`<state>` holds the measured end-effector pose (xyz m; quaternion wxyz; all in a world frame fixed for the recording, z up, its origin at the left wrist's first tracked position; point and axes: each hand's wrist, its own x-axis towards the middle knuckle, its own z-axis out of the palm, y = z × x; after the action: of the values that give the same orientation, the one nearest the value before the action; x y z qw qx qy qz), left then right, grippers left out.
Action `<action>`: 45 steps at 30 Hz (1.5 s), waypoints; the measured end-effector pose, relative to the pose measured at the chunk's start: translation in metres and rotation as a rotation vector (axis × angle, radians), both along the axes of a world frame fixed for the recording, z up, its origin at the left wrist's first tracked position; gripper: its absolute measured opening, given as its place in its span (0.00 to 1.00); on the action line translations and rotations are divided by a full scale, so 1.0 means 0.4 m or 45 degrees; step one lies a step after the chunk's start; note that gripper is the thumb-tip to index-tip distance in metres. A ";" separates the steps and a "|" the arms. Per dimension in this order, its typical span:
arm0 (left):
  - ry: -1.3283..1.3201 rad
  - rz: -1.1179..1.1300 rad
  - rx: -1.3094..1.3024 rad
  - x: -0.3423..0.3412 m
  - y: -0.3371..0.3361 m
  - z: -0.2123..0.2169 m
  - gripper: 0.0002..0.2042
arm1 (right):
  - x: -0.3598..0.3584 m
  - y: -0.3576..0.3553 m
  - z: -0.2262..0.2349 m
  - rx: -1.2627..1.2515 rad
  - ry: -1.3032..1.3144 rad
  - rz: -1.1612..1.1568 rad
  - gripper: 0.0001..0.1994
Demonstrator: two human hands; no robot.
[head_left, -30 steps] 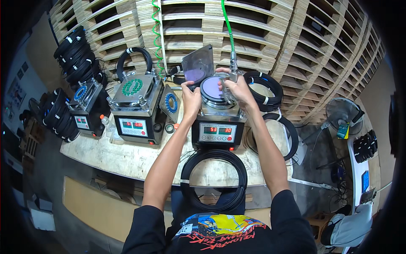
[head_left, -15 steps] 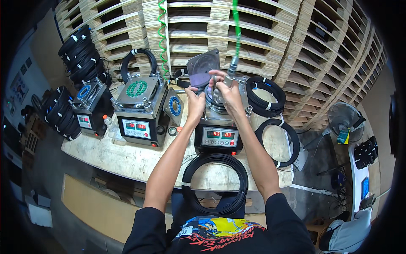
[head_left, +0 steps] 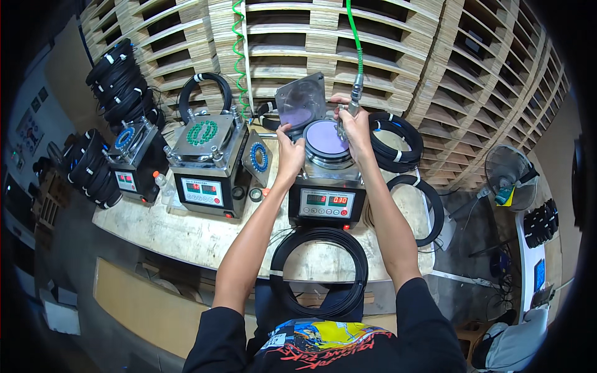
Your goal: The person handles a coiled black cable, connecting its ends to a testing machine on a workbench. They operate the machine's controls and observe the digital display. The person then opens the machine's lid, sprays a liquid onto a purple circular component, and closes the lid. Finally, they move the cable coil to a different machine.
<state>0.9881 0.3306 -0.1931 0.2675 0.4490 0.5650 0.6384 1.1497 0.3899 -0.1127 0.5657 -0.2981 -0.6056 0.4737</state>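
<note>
My right hand [head_left: 354,127] is wrapped round a metal air blow gun [head_left: 356,96] on a green hose, at the right edge of a round lilac polishing disc [head_left: 326,137]. The disc lies on the ringed metal turntable of a polishing machine [head_left: 326,202] in front of me. My left hand [head_left: 290,152] is closed at the disc's left side; what its fingers grip is hidden. Just above those fingers, a square shiny plate [head_left: 301,94] stands tilted behind the disc, with a lilac patch on its lower part.
Two more machines stand left, one bearing a green-ringed fixture [head_left: 202,132], the other a blue-ringed one [head_left: 124,137]. A blue-ringed plate [head_left: 258,156] leans between machines. Black cable coils [head_left: 273,264] lie around the bench [head_left: 149,227]. Pallets [head_left: 367,56] rise behind; a fan [head_left: 510,177] stands right.
My right hand and the blow gun have moved right and slightly up, uncovering the lilac disc. My left hand has stayed nearly in place.
</note>
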 end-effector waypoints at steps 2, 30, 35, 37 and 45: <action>0.015 0.026 0.015 -0.001 0.007 -0.007 0.26 | 0.001 0.014 -0.011 -0.022 0.110 0.003 0.17; 2.705 -1.060 0.297 0.030 0.063 0.266 0.21 | 0.221 -0.050 0.054 -0.146 -0.154 0.192 0.23; 2.499 -0.882 0.597 0.010 0.029 0.278 0.20 | 0.220 -0.022 0.034 -0.046 -0.237 0.019 0.22; 2.192 -0.802 0.346 -0.015 0.020 0.271 0.19 | 0.209 -0.008 0.031 -0.050 -0.209 0.004 0.22; 1.065 -0.113 0.448 -0.025 -0.037 0.218 0.14 | 0.126 0.039 -0.011 0.139 -0.160 -0.137 0.24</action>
<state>0.9779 0.3160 -0.1060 -0.0368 0.7306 0.4877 0.4765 1.2002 0.4056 -0.1173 0.5665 -0.3279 -0.6481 0.3893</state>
